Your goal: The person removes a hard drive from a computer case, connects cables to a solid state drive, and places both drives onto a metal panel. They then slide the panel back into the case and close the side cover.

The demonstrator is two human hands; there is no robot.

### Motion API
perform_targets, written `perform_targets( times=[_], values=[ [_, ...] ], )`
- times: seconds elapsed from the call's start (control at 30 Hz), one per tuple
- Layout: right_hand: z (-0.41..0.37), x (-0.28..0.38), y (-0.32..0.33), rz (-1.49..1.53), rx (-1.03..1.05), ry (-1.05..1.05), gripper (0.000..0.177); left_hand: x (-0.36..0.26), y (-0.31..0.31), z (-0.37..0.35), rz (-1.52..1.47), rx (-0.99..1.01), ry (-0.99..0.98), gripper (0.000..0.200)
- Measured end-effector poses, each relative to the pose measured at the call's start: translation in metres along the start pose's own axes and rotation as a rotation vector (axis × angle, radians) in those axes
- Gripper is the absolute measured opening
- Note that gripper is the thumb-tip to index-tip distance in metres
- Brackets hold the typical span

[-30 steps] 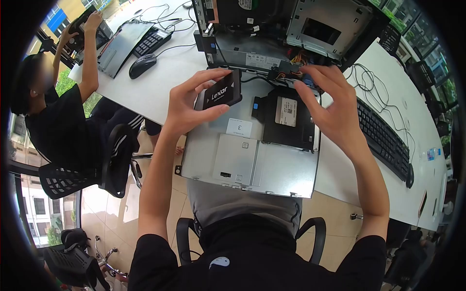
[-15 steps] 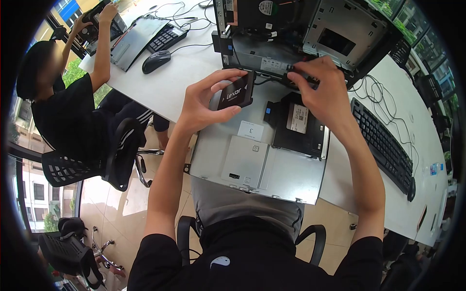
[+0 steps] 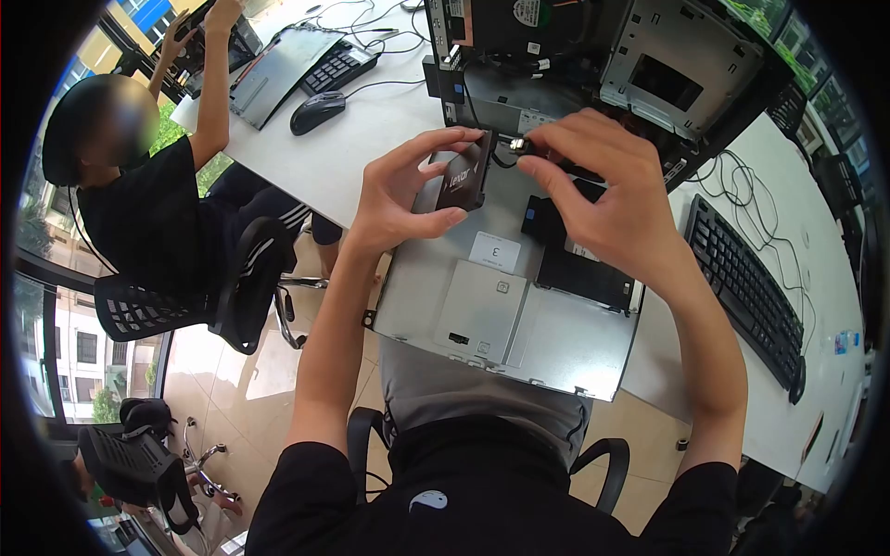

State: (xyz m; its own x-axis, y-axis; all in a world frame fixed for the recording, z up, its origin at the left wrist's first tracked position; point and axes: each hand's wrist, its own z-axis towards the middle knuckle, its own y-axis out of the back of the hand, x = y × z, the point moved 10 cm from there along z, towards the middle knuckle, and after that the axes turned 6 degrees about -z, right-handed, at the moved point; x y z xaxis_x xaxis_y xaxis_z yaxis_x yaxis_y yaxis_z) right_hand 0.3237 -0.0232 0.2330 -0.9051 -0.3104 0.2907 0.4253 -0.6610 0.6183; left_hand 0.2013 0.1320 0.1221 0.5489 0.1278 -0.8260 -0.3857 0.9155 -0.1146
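My left hand (image 3: 394, 199) grips a black Lexar SSD (image 3: 460, 178) between thumb and fingers, tilted up on edge above a metal panel (image 3: 579, 352). My right hand (image 3: 616, 185) pinches a cable connector (image 3: 519, 145), its metallic end facing the SSD's right edge with a small gap between them. Behind the hands stands an open computer case (image 3: 556, 74), from which the black cable seems to come. Below my right hand, a black optical drive (image 3: 579, 278) lies on the panel, partly covered by that hand. A white card (image 3: 495, 252) marked 3 lies beside it.
A keyboard (image 3: 746, 287) and loose cables (image 3: 756, 199) are on the right. To the left are a mouse (image 3: 318, 113), another keyboard (image 3: 340, 68) and a second panel (image 3: 283, 74). Further left a seated person (image 3: 139, 204) handles equipment with raised hands.
My right hand has brought the cable connector out from the case toward the SSD. The SSD has turned more edge-on in my left hand. The whole view has shifted slightly.
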Motion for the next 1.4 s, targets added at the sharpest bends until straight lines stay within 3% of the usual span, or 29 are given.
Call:
perform_targets(
  times=[0.33, 1.4],
  values=[
    [-0.007, 0.009, -0.016, 0.012, 0.007, 0.06, 0.02, -0.004, -0.004, 0.0, 0.073, 0.075, -0.047, 0.086],
    [-0.007, 0.006, -0.018, 0.034, 0.043, 0.028, 0.019, -0.004, -0.005, -0.001, 0.045, 0.052, -0.074, 0.087]
  ],
)
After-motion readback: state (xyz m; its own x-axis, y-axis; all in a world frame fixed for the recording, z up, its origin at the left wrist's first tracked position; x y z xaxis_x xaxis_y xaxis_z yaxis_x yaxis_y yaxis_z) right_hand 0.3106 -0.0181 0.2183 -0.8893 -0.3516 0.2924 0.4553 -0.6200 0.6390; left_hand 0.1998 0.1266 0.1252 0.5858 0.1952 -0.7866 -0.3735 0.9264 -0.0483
